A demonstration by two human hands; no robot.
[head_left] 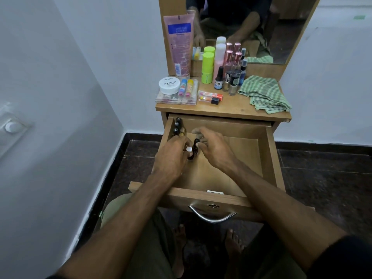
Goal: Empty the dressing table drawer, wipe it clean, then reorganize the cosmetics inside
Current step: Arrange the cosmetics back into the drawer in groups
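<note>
The wooden drawer (269, 158) is pulled out below the dressing table top. Both my hands are inside it near its left side. My left hand (171, 158) holds a small dark bottle with a white cap (188, 149). My right hand (213, 148) pinches the top of a dark nail polish bottle (195, 147) standing right beside it. Three black-capped bottles (177, 125) stand in a row along the drawer's left wall at the back. The rest of the drawer floor is bare wood.
On the table top (231, 109) stand a pink tube (180, 45), green and pink bottles (208, 67), small nail polishes (231, 81), a white nail polish jar (169, 85) on a clear case, lip balms (210, 97) and a green checked cloth (263, 93). A mirror is behind.
</note>
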